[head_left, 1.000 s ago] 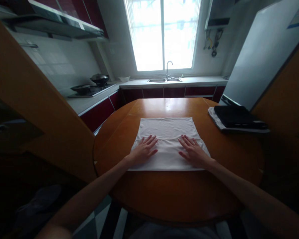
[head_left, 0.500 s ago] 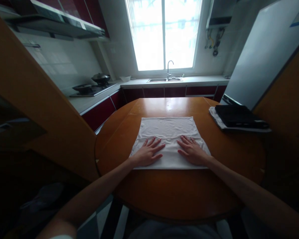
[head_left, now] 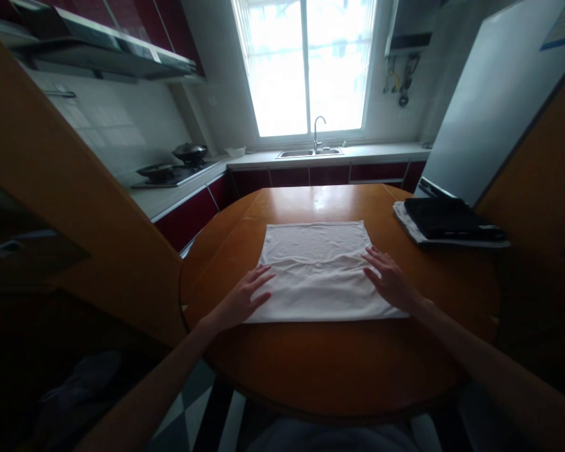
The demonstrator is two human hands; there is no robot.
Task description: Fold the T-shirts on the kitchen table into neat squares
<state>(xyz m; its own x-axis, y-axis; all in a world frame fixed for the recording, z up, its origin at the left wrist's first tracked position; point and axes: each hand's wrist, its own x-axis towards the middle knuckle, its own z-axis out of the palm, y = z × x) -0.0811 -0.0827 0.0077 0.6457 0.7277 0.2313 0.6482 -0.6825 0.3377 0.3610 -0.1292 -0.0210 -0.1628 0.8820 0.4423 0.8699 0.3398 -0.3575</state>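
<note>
A white piece of cloth, apparently a folded garment (head_left: 317,292), lies flat on the round wooden table (head_left: 339,370). Its near part is doubled over, and a slightly wavy edge runs across the middle. My left hand (head_left: 242,296) is at the cloth's left side, fingers stretched and apart. At the right side is my right hand (head_left: 390,279), its fingers spread over the cloth's border. Neither hand grips the fabric. Whether the palms press on it or hover just above, I cannot tell.
On the table's right side lies a stack of dark folded cloth (head_left: 452,218) over something white. Behind the table runs a counter with a sink (head_left: 296,153) and faucet. A stove with pans (head_left: 191,152) is at the left, a refrigerator (head_left: 475,94) at the right.
My hands have slid apart from the middle of the cloth, the left one to its left edge and the right one to its right edge. The near fold now looks spread wider.
</note>
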